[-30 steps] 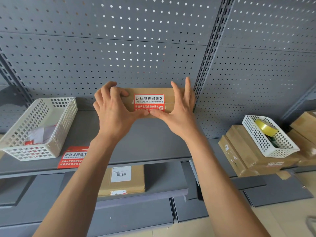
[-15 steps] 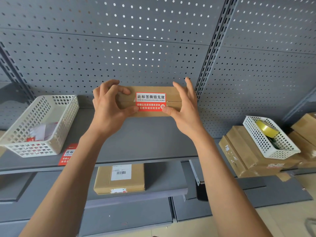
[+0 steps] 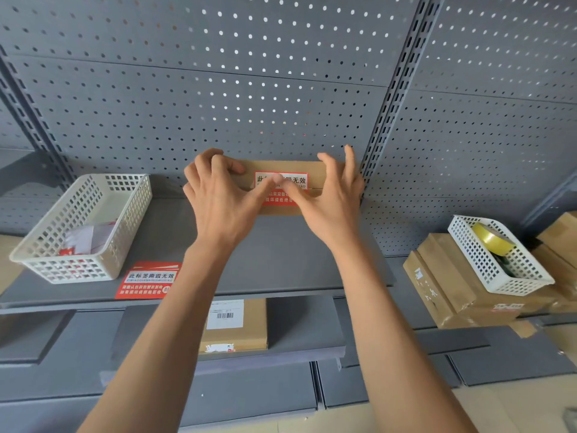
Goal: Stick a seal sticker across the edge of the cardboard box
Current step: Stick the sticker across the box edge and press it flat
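Thumbs of both hands are pressed together on the seal sticker (image 3: 282,189), tips touching at its upper white half. Left hand (image 3: 218,201) is held w/ fingers curled over the cardboard box (image 3: 312,168) top-left corner; right hand (image 3: 331,204) is spread, fingers raised along the box's right end. Sticker is laid across the box's flap seam, red half below the thumbs. Box is stood on the grey shelf (image 3: 281,260), against the pegboard (image 3: 249,104) behind the hands. A loose sticker sheet (image 3: 148,280) and white basket (image 3: 84,226) are seen left of the left hand; a 2nd basket w/ tape roll (image 3: 491,239) sits well right of the right hand, on stacked boxes.
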